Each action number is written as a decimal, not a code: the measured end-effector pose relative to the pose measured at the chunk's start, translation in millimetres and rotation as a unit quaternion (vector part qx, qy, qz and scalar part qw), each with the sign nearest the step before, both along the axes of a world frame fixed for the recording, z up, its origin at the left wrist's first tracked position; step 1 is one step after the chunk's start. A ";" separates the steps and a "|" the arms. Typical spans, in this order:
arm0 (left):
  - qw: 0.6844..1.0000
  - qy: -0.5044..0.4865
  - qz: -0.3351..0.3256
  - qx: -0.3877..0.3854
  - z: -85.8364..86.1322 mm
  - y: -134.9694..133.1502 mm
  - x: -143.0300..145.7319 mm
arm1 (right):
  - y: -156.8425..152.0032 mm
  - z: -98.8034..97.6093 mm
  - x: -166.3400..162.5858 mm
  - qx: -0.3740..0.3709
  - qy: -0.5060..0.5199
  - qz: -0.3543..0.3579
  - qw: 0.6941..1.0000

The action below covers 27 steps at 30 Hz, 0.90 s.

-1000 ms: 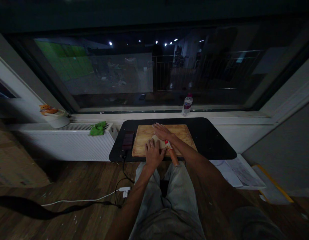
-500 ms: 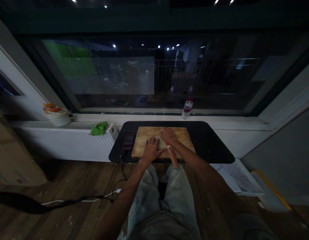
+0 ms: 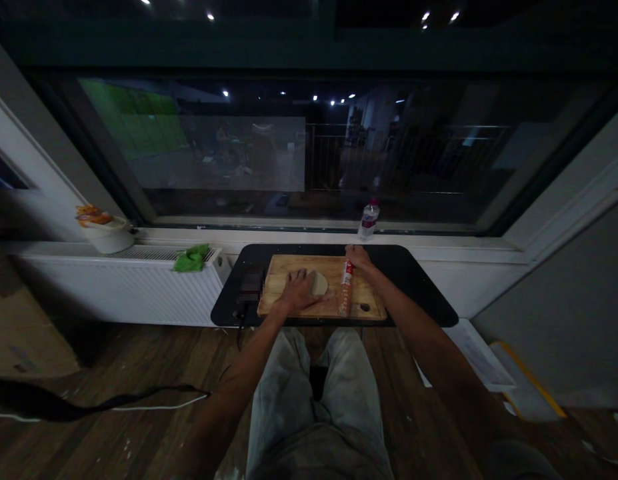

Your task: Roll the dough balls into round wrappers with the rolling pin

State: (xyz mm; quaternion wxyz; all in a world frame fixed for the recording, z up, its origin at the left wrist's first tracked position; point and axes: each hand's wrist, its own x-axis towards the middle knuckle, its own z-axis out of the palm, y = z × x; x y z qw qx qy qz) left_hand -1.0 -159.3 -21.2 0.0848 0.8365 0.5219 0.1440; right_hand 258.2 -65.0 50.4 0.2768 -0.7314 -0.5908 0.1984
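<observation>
A flattened round of pale dough (image 3: 319, 284) lies on the wooden board (image 3: 283, 263), partly covered by my left hand (image 3: 299, 291). That hand rests flat, fingers spread, over the dough's left side and the board. My right hand (image 3: 357, 256) is closed around the far end of a wooden rolling pin (image 3: 345, 293) with a red and white wrapper on it. The pin lies lengthwise over the board to the right of the dough, apart from it, its near end close to the board's front edge.
The board is on a black table (image 3: 419, 287) below a window. A water bottle (image 3: 369, 221) stands on the sill. At left, a white tub (image 3: 109, 237) and a green cloth (image 3: 191, 259) sit on a radiator (image 3: 139, 287). A dark, blurred-out object (image 3: 251, 285) lies beside the board.
My right hand has shifted the rolling pin right and away from me, off the dough. The dough round now shows more. My left hand stays over its left side.
</observation>
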 end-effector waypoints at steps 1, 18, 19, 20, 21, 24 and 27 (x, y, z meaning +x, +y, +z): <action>1.000 0.004 0.002 -0.002 0.3 0.6 4.9 | 0.2 -0.6 2.9 -0.005 0.028 -0.017 0.999; 0.984 -0.039 -0.145 -0.093 12.8 30.1 -5.1 | -11.9 -1.5 14.3 0.029 0.511 -0.203 0.835; 0.984 -0.035 -0.148 -0.095 12.6 29.9 -6.2 | -14.5 -2.8 15.5 0.031 0.525 -0.209 0.824; 0.983 -0.029 -0.152 -0.097 12.4 30.0 -7.4 | -17.3 -4.3 16.6 0.034 0.537 -0.215 0.815; 0.983 -0.024 -0.155 -0.099 12.1 30.4 -9.0 | -20.1 -6.2 17.7 0.036 0.546 -0.220 0.808; 0.981 -0.015 -0.167 -0.100 10.5 34.3 -14.5 | -29.0 -13.8 20.9 0.053 0.563 -0.240 0.789; 0.978 -0.010 -0.181 -0.102 10.2 41.3 -17.4 | -36.0 -22.8 23.5 0.111 0.576 -0.267 0.765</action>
